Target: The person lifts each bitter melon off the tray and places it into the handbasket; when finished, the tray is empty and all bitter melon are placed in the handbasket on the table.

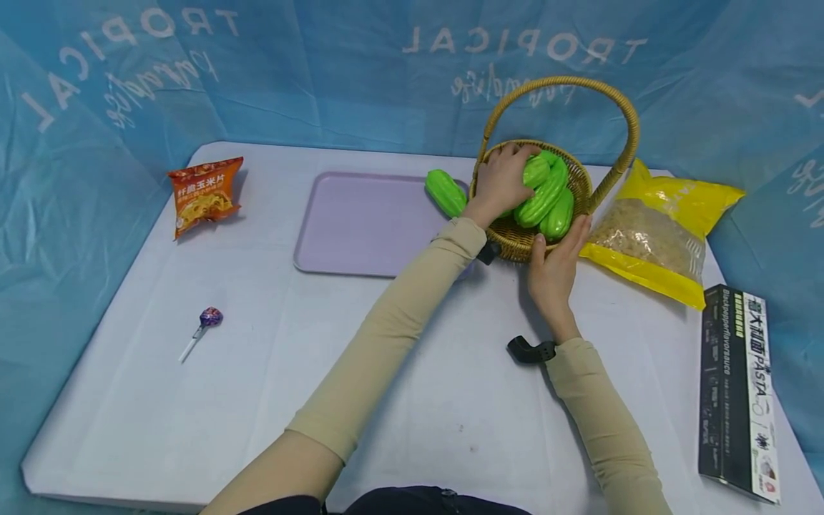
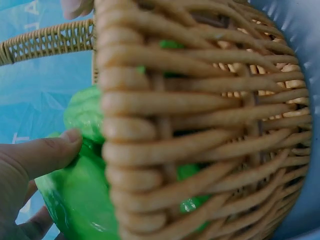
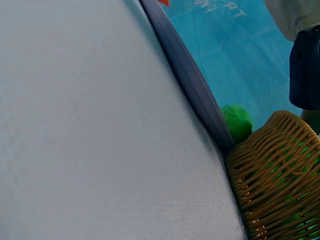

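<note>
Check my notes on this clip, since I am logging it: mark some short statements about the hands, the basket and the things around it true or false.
1. The left hand reaches into the wicker basket and holds a green toy gourd. True.
2. The right hand holds the lollipop. False: it rests against the basket's near side; the lollipop lies far off on the table.
3. One green gourd lies on the purple tray. True.
4. The yellow bag lies inside the basket. False: it lies on the table beside it.

table (image 1: pixel 399 400) | tray (image 1: pixel 360 229) | basket (image 1: pixel 515 243) | 2 snack bags (image 1: pixel 204 193) | lollipop (image 1: pixel 204 323) | pasta box (image 1: pixel 740 390)
</note>
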Tool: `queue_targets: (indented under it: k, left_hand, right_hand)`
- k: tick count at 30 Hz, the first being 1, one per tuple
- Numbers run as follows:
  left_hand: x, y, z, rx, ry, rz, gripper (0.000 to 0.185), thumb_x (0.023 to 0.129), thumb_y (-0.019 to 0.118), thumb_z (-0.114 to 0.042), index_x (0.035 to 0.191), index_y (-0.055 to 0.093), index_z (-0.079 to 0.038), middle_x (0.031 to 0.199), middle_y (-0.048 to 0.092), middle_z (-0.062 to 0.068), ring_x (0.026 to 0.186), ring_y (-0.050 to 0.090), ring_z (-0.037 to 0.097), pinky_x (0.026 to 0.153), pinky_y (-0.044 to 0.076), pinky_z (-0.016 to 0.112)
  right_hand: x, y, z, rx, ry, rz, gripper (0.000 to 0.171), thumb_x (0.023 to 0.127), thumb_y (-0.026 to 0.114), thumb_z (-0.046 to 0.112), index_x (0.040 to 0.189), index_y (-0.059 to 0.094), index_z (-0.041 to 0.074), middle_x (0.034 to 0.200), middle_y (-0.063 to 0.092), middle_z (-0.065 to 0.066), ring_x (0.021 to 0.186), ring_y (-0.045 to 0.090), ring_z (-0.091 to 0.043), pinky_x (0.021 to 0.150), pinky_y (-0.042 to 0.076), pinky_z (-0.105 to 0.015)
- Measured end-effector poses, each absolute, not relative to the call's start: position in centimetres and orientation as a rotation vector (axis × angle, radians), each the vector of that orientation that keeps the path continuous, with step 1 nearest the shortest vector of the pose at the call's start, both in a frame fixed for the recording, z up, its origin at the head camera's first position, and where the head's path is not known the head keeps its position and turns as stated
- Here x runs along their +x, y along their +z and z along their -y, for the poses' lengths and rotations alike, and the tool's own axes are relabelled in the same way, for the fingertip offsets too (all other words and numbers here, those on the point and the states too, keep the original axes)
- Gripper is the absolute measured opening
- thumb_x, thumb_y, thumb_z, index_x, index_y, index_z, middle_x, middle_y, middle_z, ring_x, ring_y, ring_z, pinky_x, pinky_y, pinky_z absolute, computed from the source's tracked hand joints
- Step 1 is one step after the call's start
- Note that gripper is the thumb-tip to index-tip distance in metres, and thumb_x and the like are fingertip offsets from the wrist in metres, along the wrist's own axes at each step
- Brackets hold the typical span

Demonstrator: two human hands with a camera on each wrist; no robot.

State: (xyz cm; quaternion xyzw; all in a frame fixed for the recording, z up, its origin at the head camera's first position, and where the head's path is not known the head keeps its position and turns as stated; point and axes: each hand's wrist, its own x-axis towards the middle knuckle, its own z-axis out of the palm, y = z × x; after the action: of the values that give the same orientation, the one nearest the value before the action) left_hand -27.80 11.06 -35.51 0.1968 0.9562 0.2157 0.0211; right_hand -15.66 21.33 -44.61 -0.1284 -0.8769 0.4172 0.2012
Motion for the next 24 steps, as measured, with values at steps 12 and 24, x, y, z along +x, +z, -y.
queue_targets:
  k: [12,24]
  left_hand:
    - [-27.5,-35.0,-10.8,0.619,0.645,-2.976,0.069,0.089,0.069,-0.04,0.149,0.036,-0.032,0.15,0.041,0.0,0.136,0.041,0.023,0.106,0.041,0.041]
    - [-27.0,-31.2,-9.9,0.883,0.717,-2.899,0.065,0.091,0.065,-0.039,0.149,0.039,-0.023,0.146,0.045,0.002,0.129,0.048,0.017,0.104,0.042,0.027]
  right_hand:
    - [-15.7,-44.6,-21.3,-0.36,1.162,2.457,0.073,0.102,0.043,0.026,0.156,-0.001,0.003,0.164,-0.005,-0.014,0.142,0.031,-0.038,0.106,0.037,-0.054]
    - [-15.7,-44.6,-21.3,-0.366,1.178,2.453,0.074,0.102,0.044,0.027,0.156,-0.002,0.004,0.164,-0.006,-0.013,0.138,0.036,-0.039,0.104,0.039,-0.054]
